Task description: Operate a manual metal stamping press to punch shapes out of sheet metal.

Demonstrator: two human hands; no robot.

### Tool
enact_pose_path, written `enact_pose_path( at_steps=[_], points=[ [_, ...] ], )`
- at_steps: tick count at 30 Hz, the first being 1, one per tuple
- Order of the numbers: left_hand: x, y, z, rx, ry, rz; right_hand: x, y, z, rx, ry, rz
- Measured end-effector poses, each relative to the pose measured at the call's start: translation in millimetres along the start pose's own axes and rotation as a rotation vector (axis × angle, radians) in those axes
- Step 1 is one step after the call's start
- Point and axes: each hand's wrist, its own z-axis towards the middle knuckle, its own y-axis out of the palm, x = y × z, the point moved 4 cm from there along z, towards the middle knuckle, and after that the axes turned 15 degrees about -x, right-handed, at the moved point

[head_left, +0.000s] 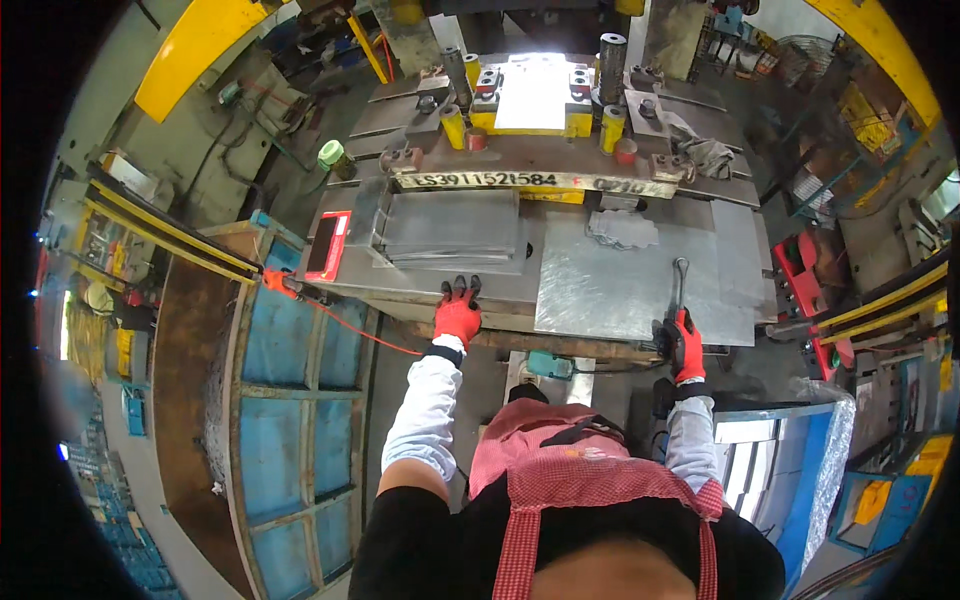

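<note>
My left hand (458,310), in a red glove with dark fingertips, rests at the front edge of the press bed. Its fingers are spread and hold nothing. Just beyond them lies a stack of thin grey metal sheets (450,225). At the right, my right hand (687,350) in a similar glove is closed round the lower end of a slim metal wrench (681,278) with a rounded head. The wrench points away from me over a large flat metal sheet (600,285). Its grip end is hidden by the glove.
Behind the bed stands a die (560,122) with yellow blocks, dark posts and a brightly lit centre. A red-framed card (328,245) lies left of the stack. Blue-panelled racking (275,355) stands at the left, a blue bin (825,470) at the right. A green box (550,364) sits below.
</note>
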Motion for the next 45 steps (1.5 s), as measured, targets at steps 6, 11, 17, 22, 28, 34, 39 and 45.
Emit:
enact_pose_path(
  at_steps=[6,11,17,22,28,34,39,45],
  points=[
    [-3,6,6,0.087,0.074,0.009,11,-8,7,0.001,-0.001,0.021],
    [-6,8,6,0.099,0.068,-0.034,-6,13,-6,-0.036,0.032,0.073],
    [-10,13,8,0.068,0.076,-0.027,-13,20,-11,0.005,0.006,0.011],
    [2,3,4,0.04,0.073,0.01,-13,14,-8,0.035,-0.027,0.107],
    [-2,1,3,0.012,0.056,0.03,0,5,2,-0.047,-0.083,0.067],
    [-2,1,4,0.065,0.094,0.05,-8,12,-8,-0.066,0.044,0.087],
    [0,2,7,-0.022,0.068,-0.068,1,-3,-1,-0.039,-0.061,0.076],
    [1,2,1,-0.028,0.091,0.016,-16,16,-11,0.077,-0.08,-0.031]
  ],
)
